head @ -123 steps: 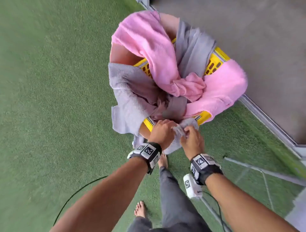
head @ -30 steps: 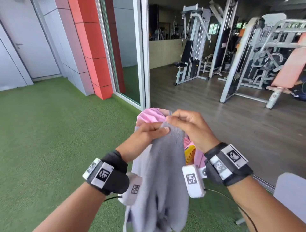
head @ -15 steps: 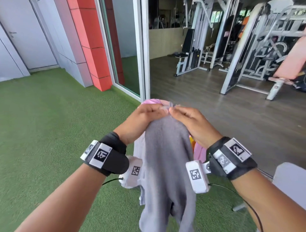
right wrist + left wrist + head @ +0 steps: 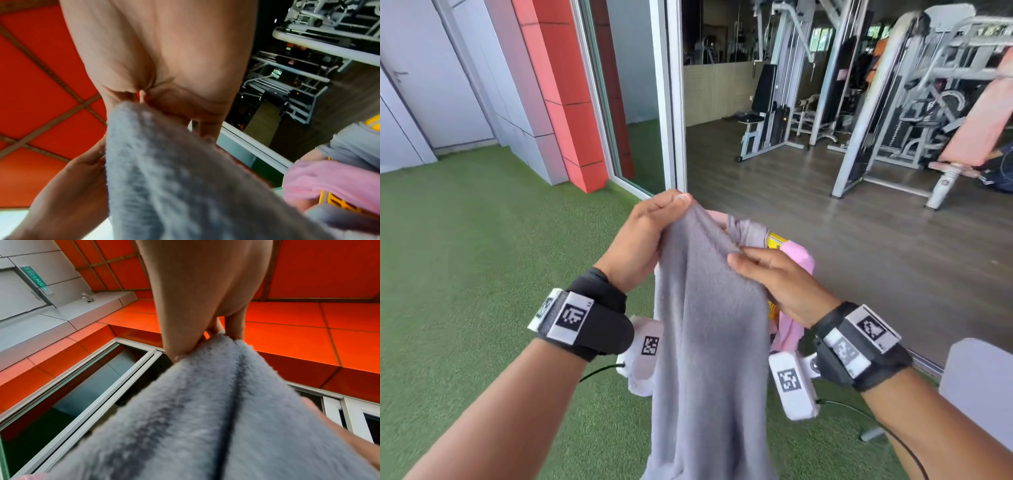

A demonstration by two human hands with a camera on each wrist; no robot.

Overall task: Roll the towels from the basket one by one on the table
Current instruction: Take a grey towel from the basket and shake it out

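A grey towel [image 4: 709, 325] hangs in front of me, bunched and drooping past the bottom of the head view. My left hand [image 4: 650, 233] pinches its top corner, held highest. My right hand [image 4: 767, 270] grips the towel's upper edge a little lower and to the right. The left wrist view shows the grey towel [image 4: 205, 410] pinched between thumb and fingers. In the right wrist view the grey towel [image 4: 164, 170] is held in my curled fingers. Behind the towel stands the yellow basket [image 4: 775, 240] with pink towels [image 4: 796, 270] and another grey towel [image 4: 750, 233] draped over it.
Green artificial turf [image 4: 465, 257] covers the ground at left. A glass door frame [image 4: 674, 102] and red pillar [image 4: 571, 102] stand ahead; gym machines [image 4: 893, 85] lie beyond. A pale table corner [image 4: 979, 387] shows at the lower right.
Since 4.1 s ago the grey towel was lifted out of the basket. In the last second my hands drew apart along its top edge, the left rising, the right sliding down and right.
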